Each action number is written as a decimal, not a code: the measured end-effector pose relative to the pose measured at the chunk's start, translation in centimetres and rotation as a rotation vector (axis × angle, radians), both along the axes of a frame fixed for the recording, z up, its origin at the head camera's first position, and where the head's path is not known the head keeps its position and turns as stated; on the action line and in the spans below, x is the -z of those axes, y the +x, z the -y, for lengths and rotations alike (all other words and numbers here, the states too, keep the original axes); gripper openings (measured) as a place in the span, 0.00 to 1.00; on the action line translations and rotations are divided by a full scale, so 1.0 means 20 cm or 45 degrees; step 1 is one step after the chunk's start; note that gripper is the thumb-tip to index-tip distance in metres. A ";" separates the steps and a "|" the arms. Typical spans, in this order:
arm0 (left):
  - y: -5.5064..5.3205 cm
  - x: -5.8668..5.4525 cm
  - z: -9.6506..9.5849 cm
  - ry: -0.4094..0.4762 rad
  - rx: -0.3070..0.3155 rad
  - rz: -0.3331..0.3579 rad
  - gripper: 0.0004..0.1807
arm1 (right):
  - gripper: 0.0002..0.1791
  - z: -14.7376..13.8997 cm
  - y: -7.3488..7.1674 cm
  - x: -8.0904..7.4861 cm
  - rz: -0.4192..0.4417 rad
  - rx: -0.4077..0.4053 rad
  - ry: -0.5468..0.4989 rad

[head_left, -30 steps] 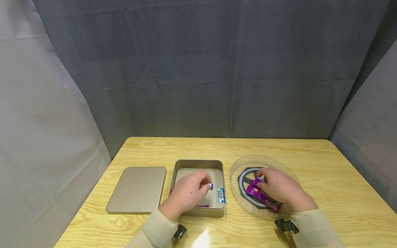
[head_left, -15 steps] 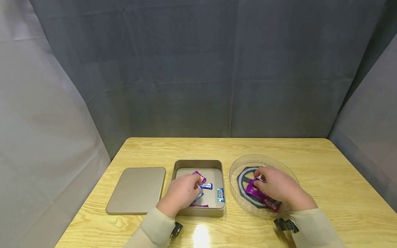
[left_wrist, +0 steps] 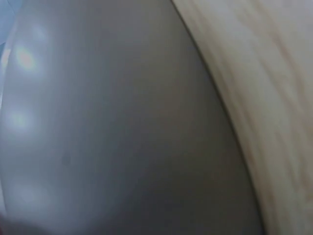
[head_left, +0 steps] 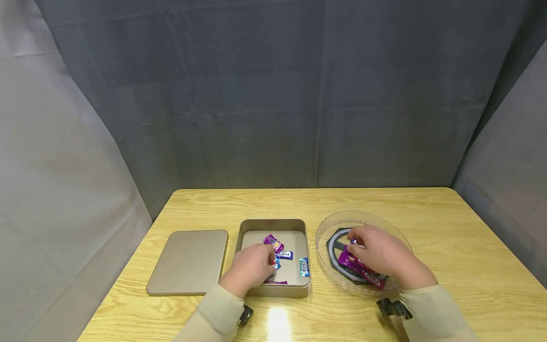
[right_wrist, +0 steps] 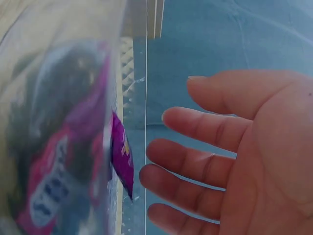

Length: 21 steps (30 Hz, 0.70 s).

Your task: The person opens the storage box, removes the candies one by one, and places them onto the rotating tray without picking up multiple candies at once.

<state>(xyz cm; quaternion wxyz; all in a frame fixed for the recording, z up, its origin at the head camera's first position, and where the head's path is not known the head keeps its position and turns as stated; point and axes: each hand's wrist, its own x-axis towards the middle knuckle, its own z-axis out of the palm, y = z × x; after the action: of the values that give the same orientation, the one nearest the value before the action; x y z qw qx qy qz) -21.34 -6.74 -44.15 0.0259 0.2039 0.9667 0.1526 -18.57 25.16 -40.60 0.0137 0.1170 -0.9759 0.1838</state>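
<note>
My left hand (head_left: 251, 267) reaches into the open metal tin (head_left: 278, 291), its finger and thumb at a blue-and-red wrapped candy (head_left: 277, 264) and seeming to pinch it. Beside the fingertips lie a purple candy (head_left: 273, 242) and a dark blue candy (head_left: 285, 255). My right hand (head_left: 378, 251) hovers at the clear round dish (head_left: 326, 221) over several purple wrapped candies (head_left: 371, 277). In the right wrist view its fingers are spread and loosely bent, apart from a purple candy (right_wrist: 122, 156). The left wrist view shows no fingers.
A flat metal lid (head_left: 188, 262) lies left of the tin, and it fills much of the left wrist view. A teal candy (head_left: 304, 267) rests by the tin's right wall. A dark ring-shaped piece (head_left: 332, 254) shows under the dish's candies. Grey cloth (head_left: 256, 95) stands behind the table.
My left hand has drawn back and down toward the tin's near left, uncovering purple and blue candies. The blue-and-red candy has shifted at its fingertips. My right hand has hardly moved.
</note>
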 end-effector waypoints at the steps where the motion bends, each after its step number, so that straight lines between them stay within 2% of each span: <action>1: 0.00 0.00 0.00 -0.003 -0.002 0.002 0.08 | 0.15 0.01 0.00 0.00 -0.007 -0.005 -0.004; 6: -0.01 -0.01 -0.01 -0.015 -0.002 0.018 0.09 | 0.13 0.03 0.01 -0.03 -0.028 -0.046 -0.041; 11: -0.04 -0.01 -0.02 -0.007 -0.018 0.054 0.11 | 0.14 0.03 0.01 -0.05 -0.050 -0.043 -0.061; 15: -0.04 0.01 -0.01 0.024 -0.028 0.095 0.13 | 0.14 0.04 0.01 -0.06 -0.057 -0.057 -0.072; 21: -0.03 0.01 -0.01 0.061 -0.041 0.100 0.15 | 0.13 0.05 0.03 -0.06 -0.074 -0.064 -0.093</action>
<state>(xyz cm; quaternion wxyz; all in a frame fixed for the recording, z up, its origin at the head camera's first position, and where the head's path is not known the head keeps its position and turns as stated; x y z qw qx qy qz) -21.94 -6.52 -44.43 0.0566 0.1826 0.9642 0.1840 -17.99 24.18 -39.45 0.0417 0.1462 -0.9645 0.2161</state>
